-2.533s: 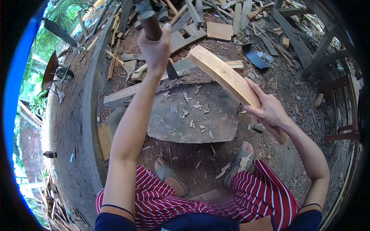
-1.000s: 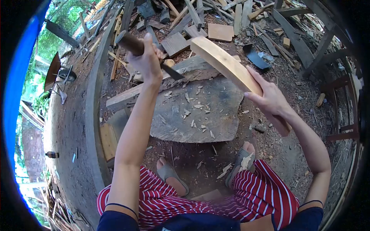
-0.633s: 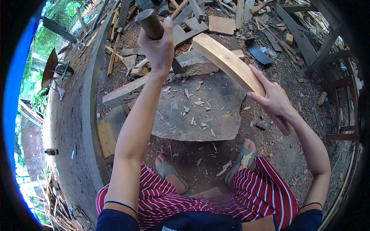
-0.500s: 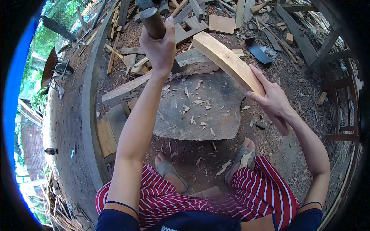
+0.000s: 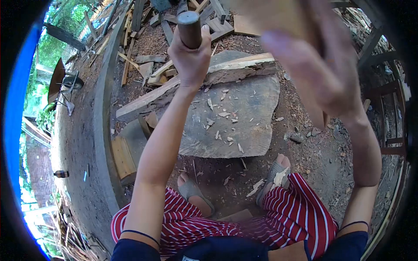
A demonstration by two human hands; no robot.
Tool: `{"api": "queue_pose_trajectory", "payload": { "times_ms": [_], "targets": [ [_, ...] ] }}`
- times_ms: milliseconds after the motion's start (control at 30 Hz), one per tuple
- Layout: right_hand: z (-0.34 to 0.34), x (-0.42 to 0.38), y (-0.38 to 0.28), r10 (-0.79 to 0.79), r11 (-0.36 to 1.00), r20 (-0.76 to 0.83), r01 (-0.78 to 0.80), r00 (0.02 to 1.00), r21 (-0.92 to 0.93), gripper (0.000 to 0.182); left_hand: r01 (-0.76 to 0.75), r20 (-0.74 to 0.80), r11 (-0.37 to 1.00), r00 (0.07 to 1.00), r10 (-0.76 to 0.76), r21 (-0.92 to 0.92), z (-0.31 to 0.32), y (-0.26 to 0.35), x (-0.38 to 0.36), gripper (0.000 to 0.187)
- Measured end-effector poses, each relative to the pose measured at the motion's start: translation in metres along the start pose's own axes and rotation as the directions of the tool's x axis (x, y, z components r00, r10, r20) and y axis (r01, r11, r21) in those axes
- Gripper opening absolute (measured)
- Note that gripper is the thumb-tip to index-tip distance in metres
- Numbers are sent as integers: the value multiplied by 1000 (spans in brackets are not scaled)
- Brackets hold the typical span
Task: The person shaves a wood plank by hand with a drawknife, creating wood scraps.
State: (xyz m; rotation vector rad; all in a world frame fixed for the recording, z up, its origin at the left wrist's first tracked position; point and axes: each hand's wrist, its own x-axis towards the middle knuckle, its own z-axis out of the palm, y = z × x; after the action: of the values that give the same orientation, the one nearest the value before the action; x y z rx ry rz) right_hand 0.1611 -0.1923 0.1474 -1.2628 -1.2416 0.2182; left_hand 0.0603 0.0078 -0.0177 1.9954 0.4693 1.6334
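Note:
My left hand (image 5: 190,58) is wrapped round the thick round handle (image 5: 189,32) of a chopping tool, its butt end toward me. The rest of the tool is hidden behind my hand and forearm. My right hand (image 5: 315,71) grips a curved wooden piece (image 5: 285,17), held up close to the camera at the upper right. Both are smeared by motion, and the fingers partly cover the wood. Between my arms and lower down stands a chopping block (image 5: 257,113) with pale wood chips scattered on its top. A rough length of timber (image 5: 244,71) lies across its far side.
Offcuts and boards (image 5: 213,30) lie heaped beyond the block. A long grey beam (image 5: 102,113) runs along the left, with a wheelbarrow (image 5: 58,82) farther out. Wooden frames (image 5: 389,113) stand at the right. My sandalled feet (image 5: 274,176) flank the block's near edge.
My right hand has lifted the curved wooden piece up toward the camera, turning it. My left hand has shifted slightly right with the tool. The blade seen below it earlier is now hidden.

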Motion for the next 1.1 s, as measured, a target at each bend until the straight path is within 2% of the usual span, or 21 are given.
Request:
{"api": "queue_pose_trajectory", "payload": {
  "times_ms": [33,67,133,167,267,300,400,467,533,600,633,667,767,800,833,900,933,967,1000,1067,1100],
  "targets": [
    [-16,10,-1,307,951,391,-272,867,-144,91,27,4,994,1000,-27,-103,1,-8,-1,13],
    [-13,0,0,358,928,426,-268,831,-258,91,19,7,995,1000,-19,-97,-2,-9,0,13],
    [-7,-19,4,454,856,489,-212,744,-473,91,117,-42,985,992,-123,-125,-3,-11,2,14],
    [-10,-18,1,414,867,464,-184,783,-463,90,200,8,977,980,-200,-73,-9,-17,3,16],
    [-20,-8,-7,383,923,396,-363,835,-129,88,208,-4,974,978,-210,-92,-7,-23,8,18],
    [-19,-10,7,186,971,364,-228,913,76,87,175,4,984,985,-175,-42,-7,-24,9,18],
    [-6,-32,74,-69,990,128,84,989,-111,82,141,9,989,990,-141,-47,-4,-15,11,20],
    [-4,-41,88,160,948,345,-47,925,-316,83,155,-1,985,988,-155,-79,-5,-23,11,19],
    [-8,-44,95,176,951,333,-72,926,-302,85,177,-17,977,983,-180,-118,-9,-27,15,19],
    [-15,-51,101,204,963,298,-136,932,-233,85,284,-62,937,951,-302,-203,-19,-31,17,21],
    [-21,-55,106,202,962,297,-132,933,-239,85,267,-45,927,957,-288,-262,-26,-19,18,20],
    [-28,-59,112,280,931,291,-185,915,-313,86,376,-105,863,896,-432,-337,-30,-8,22,19],
    [-46,-75,125,439,849,273,-296,856,-438,87,424,-17,784,876,-483,-453,-58,-2,30,18],
    [-50,-80,129,516,799,266,-345,814,-493,87,502,116,813,864,-491,-295,-65,0,32,16],
    [-53,-86,133,513,801,269,-341,815,-493,87,547,238,828,826,-510,-123,-71,-1,34,15],
    [-57,-97,142,551,767,237,-374,800,-521,87,510,483,820,666,-569,262,-75,-17,29,24],
    [-56,-101,147,548,768,243,-367,800,-525,87,432,539,767,547,-641,474,-75,-30,22,27],
    [-57,-105,152,525,777,228,-353,820,-521,88,155,610,804,574,-546,574,-75,-40,7,28],
    [-60,-106,153,501,784,210,-339,839,-520,88,-137,689,774,568,-450,619,-72,-47,-9,31],
    [-64,-104,145,532,762,192,-368,825,-532,89,-290,634,570,467,-616,769,-72,-51,-34,32],
    [-65,-102,141,552,755,188,-392,812,-526,88,-306,622,558,548,-560,771,-71,-38,-43,34]
  ]
}}
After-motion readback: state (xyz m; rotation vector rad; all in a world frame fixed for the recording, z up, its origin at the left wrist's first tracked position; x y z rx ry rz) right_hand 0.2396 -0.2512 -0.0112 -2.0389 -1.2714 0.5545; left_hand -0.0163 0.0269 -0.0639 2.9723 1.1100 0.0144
